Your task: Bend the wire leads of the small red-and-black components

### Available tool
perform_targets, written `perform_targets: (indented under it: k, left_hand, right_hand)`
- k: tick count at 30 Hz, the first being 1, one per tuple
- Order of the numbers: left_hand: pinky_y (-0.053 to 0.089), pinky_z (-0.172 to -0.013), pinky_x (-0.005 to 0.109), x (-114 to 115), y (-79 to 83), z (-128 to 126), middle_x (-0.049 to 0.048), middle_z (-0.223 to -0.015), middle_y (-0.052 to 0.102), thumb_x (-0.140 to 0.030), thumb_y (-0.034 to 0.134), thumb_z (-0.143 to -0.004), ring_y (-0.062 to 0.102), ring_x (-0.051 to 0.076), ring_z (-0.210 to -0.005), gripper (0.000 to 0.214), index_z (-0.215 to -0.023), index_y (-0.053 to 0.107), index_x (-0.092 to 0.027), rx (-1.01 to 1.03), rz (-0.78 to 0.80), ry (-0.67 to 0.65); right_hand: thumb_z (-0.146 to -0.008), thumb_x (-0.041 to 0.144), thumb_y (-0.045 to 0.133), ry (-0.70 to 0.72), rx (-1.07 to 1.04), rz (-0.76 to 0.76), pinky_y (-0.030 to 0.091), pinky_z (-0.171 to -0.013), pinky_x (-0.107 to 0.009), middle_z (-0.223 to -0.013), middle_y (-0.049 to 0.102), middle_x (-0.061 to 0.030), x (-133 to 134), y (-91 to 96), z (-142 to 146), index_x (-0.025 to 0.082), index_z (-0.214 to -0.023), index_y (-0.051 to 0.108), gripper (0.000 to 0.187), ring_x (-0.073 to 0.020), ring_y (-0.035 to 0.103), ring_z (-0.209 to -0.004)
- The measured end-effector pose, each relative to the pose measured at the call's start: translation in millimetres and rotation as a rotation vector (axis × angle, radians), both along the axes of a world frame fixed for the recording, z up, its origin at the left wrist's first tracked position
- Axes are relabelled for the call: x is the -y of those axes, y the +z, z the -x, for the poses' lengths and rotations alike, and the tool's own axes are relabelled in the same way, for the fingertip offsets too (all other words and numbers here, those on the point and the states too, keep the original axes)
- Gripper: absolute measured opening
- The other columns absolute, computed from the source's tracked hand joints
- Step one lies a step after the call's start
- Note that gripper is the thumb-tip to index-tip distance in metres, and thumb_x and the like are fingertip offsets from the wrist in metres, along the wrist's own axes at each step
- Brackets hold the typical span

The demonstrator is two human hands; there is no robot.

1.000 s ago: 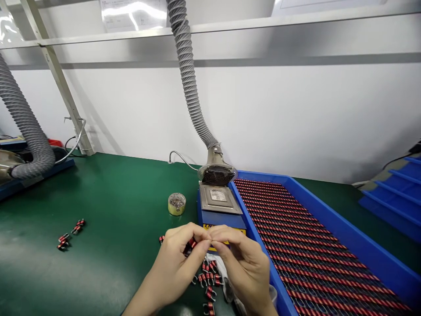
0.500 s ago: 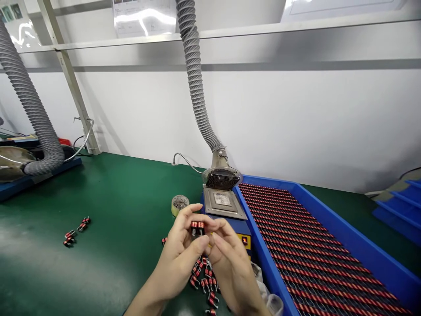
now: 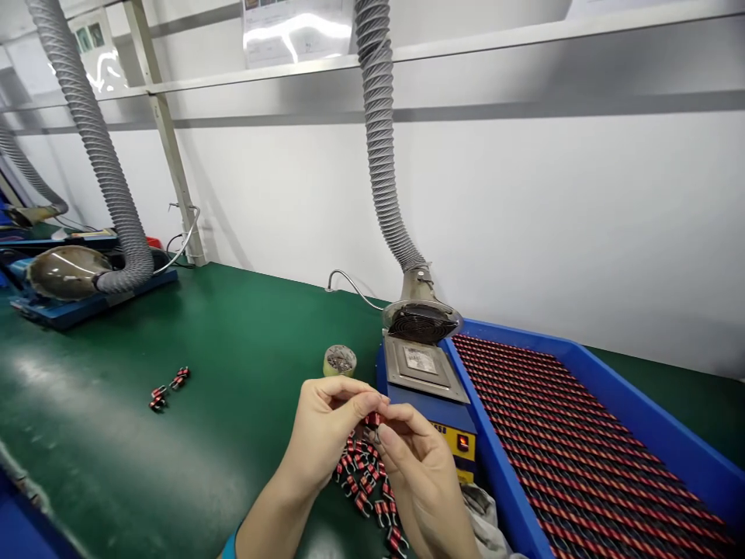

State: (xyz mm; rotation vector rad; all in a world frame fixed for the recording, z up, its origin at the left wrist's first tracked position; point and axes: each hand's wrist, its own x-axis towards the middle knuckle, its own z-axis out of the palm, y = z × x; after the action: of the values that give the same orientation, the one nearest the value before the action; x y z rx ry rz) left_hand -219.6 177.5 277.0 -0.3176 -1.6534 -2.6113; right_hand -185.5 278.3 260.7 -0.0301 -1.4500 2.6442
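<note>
On the left of the frame, a few small red-and-black parts (image 3: 168, 388) lie on the green table (image 3: 244, 341). At lower centre, the left hand (image 3: 323, 435) has its fingertips pinched together, just in front of a round container (image 3: 340, 360). Loose coils (image 3: 361, 475) lie scattered below. Between the hands' fingertips is one red coil (image 3: 373, 420), partly hidden; the right hand (image 3: 427, 473) also closes narrowly on it. Beyond stand a blue machine (image 3: 427, 407) and, at lower right, a blue tray (image 3: 652, 431) filled with rows of similar parts.

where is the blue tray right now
In the head view, the blue tray is at the right, on the green table just right of the blue machine.
</note>
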Motion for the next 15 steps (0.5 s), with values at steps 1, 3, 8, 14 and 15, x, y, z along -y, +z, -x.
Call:
perform_targets:
  k: [1, 3, 8, 14, 15]
  left_hand:
    - [0.052, -0.064, 0.016, 0.8, 0.9, -0.8, 0.0001, -0.063, 0.072, -0.023, 0.077, -0.071, 0.065, 0.009, -0.061, 0.007, -0.066, 0.075, -0.019, 0.006, -0.036, 0.011]
    - [0.051, -0.064, 0.015, 2.8, 2.5, -1.9, -0.0011, -0.06, 0.071, -0.024, 0.077, -0.072, 0.064, 0.007, -0.06, 0.009, -0.065, 0.074, -0.018, 0.001, -0.08, 0.045]
    - [0.052, -0.078, 0.016, 14.3, 4.6, 3.2, -0.0037, -0.063, 0.071, -0.035, 0.079, -0.07, 0.067, 0.009, -0.071, 0.015, -0.064, 0.073, -0.022, -0.04, -0.202, 0.268]
    - [0.048, -0.088, 0.023, 25.1, 8.3, 4.9, 0.0034, -0.091, 0.076, -0.034, 0.077, -0.071, 0.066, 0.016, -0.095, 0.018, -0.085, 0.077, -0.023, -0.068, 0.09, 0.091]
    - [0.046, -0.09, 0.025, 24.6, 8.9, 3.7, 0.0051, -0.094, 0.075, -0.031, 0.077, -0.071, 0.065, 0.018, -0.098, 0.017, -0.084, 0.077, -0.021, -0.062, 0.168, 0.025]
  right_hand:
    - [-0.062, 0.039, 0.086, 0.006, -0.003, -0.015, 0.047, -0.079, -0.015, -0.086, 0.069, 0.002, 1.0, -0.5, -0.1, 0.025, -0.079, 0.072, 0.026, -0.0115, 0.061, -0.09]
    - [-0.062, 0.041, 0.086, 0.032, -0.002, -0.037, 0.047, -0.08, -0.016, -0.087, 0.069, 0.0007, 1.4, -1.2, 0.2, 0.025, -0.079, 0.072, 0.027, -0.0129, 0.062, -0.09]
    - [-0.065, 0.039, 0.084, 0.114, 0.013, -0.026, 0.049, -0.076, -0.02, -0.084, 0.069, -0.0033, -2.9, 0.5, 1.0, 0.02, -0.078, 0.072, 0.026, -0.0142, 0.062, -0.082]
    - [-0.067, 0.034, 0.083, 0.161, 0.055, 0.071, 0.053, -0.073, -0.023, -0.083, 0.068, -0.0035, -5.6, 4.7, 0.3, 0.018, -0.078, 0.071, 0.023, -0.0136, 0.063, -0.074]
    - [-0.068, 0.034, 0.083, 0.159, 0.047, 0.075, 0.053, -0.073, -0.023, -0.081, 0.068, -0.0028, -4.9, 4.9, 0.2, 0.018, -0.079, 0.071, 0.022, -0.0135, 0.062, -0.074]
